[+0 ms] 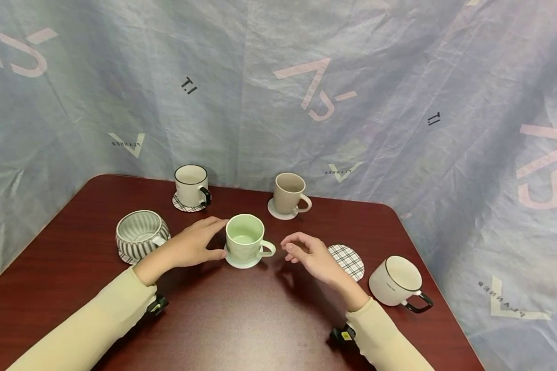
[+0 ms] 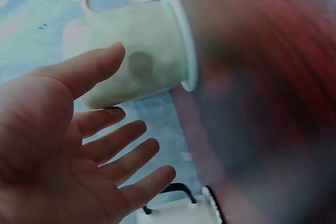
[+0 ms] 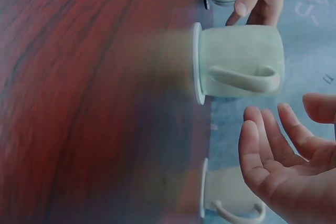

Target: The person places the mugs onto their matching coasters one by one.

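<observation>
A pale green mug stands upright on a light round coaster in the middle of the table, its handle toward the right. My left hand is at the mug's left side, thumb and fingers spread apart, fingertips right beside its wall. In the left wrist view the thumb overlaps the green mug and the other fingers are extended. My right hand hovers to the right of the handle, fingers loosely bent with nothing in them; the right wrist view shows a gap between its fingertips and the mug handle.
A striped grey bowl-like cup sits at left on a coaster. At the back stand a white black-rimmed mug and a beige mug, both on coasters. Rightward are a checked coaster and a white black-handled mug directly on the table.
</observation>
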Demonstrator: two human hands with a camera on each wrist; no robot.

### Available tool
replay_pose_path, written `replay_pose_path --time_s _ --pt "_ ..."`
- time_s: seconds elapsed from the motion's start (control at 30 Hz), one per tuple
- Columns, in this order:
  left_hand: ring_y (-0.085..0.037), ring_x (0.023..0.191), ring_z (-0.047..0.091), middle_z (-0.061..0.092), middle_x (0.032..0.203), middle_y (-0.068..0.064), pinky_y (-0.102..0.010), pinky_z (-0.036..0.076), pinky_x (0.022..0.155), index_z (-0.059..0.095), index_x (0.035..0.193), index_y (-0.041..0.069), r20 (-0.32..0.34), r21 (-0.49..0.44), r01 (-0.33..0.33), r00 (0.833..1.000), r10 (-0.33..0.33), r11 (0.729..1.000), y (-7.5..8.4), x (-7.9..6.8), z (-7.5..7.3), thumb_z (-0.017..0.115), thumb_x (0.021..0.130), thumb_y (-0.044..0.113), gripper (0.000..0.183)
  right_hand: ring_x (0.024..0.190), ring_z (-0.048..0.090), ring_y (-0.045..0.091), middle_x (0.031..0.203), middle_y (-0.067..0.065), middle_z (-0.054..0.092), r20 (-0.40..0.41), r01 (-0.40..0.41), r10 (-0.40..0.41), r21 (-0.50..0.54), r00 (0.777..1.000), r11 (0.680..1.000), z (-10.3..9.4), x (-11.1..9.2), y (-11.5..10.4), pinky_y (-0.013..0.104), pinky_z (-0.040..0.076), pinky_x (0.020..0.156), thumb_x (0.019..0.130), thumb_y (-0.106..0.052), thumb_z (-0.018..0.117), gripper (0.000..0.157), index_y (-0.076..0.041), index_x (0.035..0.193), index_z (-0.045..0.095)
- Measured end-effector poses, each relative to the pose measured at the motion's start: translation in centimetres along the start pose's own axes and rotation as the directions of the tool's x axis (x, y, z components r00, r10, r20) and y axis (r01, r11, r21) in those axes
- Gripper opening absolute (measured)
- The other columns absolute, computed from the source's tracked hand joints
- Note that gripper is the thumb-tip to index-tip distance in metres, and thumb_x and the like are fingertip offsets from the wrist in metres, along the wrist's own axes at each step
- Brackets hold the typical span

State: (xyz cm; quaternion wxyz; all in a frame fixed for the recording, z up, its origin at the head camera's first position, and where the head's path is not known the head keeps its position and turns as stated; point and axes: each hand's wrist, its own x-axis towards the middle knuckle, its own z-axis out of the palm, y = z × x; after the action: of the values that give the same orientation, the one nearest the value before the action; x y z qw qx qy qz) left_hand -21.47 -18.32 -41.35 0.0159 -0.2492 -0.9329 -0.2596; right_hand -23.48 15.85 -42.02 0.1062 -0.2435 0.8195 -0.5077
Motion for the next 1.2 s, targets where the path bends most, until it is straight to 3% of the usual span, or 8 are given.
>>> replay_pose_path --time_s 0.23,0.6,0.77,1.03,1.2 --pt "-0.047 0.140 0.050 0.055 0.150 -0.021 -0.065 0.041 0.114 0.046 0.157 -0.002 -0.031 -0.001 0.006 1.000 -0.006 1.000 1.2 -0.5 -1.1 0.082 0.092 0.024 0.079 0.097 0.075 0.026 0.115 0.010 0.074 -0.023 -0.012 0.011 -0.044 1.000 0.999 -2.0 -1.2 -0.4 0.036 0.061 0.086 0.109 -0.018 0.061 0.020 -0.006 0.122 0.071" --pt "-0.042 0.142 0.051 0.053 0.154 -0.017 -0.063 0.041 0.115 0.047 0.157 0.001 -0.110 0.026 -0.042 0.993 0.045 0.999 4.6 -0.5 -2.4 0.084 0.092 0.023 0.078 0.104 0.074 0.030 0.118 0.009 0.073 -0.068 -0.059 0.050 -0.133 0.996 0.989 -6.1 -3.7 -0.7 0.039 0.061 0.090 0.111 -0.025 0.060 0.022 -0.010 0.124 0.071" --pt "-0.040 0.142 0.050 0.053 0.155 -0.017 -0.059 0.043 0.116 0.048 0.157 0.002 -0.119 0.032 -0.078 0.990 0.081 0.996 6.6 0.0 -2.1 0.084 0.093 0.024 0.077 0.099 0.073 0.018 0.120 0.013 0.072 -0.088 -0.056 0.041 -0.180 0.995 0.982 -8.1 -5.2 -0.9 0.034 0.061 0.089 0.111 -0.024 0.059 0.023 -0.010 0.126 0.069" --pt "-0.034 0.144 0.050 0.053 0.156 -0.012 -0.054 0.042 0.118 0.048 0.158 0.007 -0.105 -0.004 -0.099 0.990 0.098 0.995 9.3 1.5 -0.5 0.082 0.095 0.030 0.075 0.102 0.073 0.013 0.125 0.008 0.071 -0.119 -0.083 0.060 -0.205 0.991 0.975 -10.0 -7.2 -0.9 0.030 0.060 0.090 0.112 -0.027 0.058 0.023 -0.013 0.128 0.068" --pt "-0.031 0.147 0.047 0.051 0.158 -0.008 -0.050 0.041 0.120 0.047 0.160 0.009 -0.075 -0.025 -0.100 0.992 0.098 0.995 10.5 2.5 0.2 0.081 0.095 0.032 0.077 0.103 0.072 0.011 0.123 0.007 0.071 -0.140 -0.077 0.045 -0.229 0.989 0.970 -11.1 -8.2 -0.8 0.031 0.060 0.091 0.112 -0.024 0.058 0.024 -0.010 0.128 0.068"
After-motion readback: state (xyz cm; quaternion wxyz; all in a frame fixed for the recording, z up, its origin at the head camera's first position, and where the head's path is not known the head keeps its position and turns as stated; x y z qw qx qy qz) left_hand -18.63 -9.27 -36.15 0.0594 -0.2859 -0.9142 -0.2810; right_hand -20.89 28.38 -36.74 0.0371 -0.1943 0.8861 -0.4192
